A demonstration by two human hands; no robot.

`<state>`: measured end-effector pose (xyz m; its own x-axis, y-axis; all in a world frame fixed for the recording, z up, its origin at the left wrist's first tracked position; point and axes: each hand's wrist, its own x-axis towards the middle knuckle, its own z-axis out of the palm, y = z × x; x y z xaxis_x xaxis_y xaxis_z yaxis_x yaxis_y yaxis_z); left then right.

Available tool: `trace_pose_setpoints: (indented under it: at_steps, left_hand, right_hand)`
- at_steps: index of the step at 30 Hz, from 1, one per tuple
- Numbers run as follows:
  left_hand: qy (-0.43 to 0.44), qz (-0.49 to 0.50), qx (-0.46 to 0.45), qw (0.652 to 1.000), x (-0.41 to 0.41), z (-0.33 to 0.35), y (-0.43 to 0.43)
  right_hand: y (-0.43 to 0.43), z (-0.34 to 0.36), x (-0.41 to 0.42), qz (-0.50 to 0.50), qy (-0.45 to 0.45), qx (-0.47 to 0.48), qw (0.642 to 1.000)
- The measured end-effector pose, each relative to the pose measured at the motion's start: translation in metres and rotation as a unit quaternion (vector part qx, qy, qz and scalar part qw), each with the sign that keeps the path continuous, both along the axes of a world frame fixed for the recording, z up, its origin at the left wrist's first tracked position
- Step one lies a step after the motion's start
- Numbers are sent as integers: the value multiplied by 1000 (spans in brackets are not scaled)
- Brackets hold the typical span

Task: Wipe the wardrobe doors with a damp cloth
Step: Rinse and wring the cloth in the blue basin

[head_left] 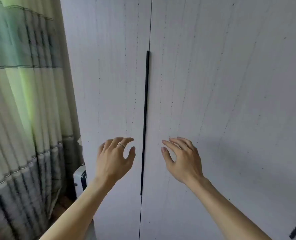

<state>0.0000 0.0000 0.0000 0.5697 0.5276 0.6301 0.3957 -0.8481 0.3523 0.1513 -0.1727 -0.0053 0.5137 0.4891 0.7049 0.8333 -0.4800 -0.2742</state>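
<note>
Wardrobe doors (pixel 221 84): shut, directly before you; no cloth in view.
Black handle strip (pixel 145 118) runs down their seam; your left hand (pixel 113 158) and right hand (pixel 182 159) hover either side, fingers loose, holding nothing, likely poised to reach it. Curtain (pixel 22 110) hangs leftward.

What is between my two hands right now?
In the head view, the long black handle runs vertically between the left hand and the right hand, along the seam where the two wardrobe doors meet.

Soft daylight through curtain (pixel 22 101); edges blurred, bowed.
</note>
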Motion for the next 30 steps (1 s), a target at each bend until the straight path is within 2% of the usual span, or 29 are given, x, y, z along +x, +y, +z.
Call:
trace_pose_setpoints:
  at_steps: [6,15,23,30]
  left_hand:
    - [96,96,-90,987,-68,-92,20]
    - [156,278,-186,929,-229,-205,65]
    - [167,400,-244,867,-379,-263,151]
    - [163,475,-280,818,-481,-297,220]
  right_hand:
    - [59,-83,-40,91,58,-110,988]
    - [180,-183,-167,271,114,-229,928]
    - [311,-242,-305,382,122,-321,858]
    - [417,-274,-397,426,111,-367,820]
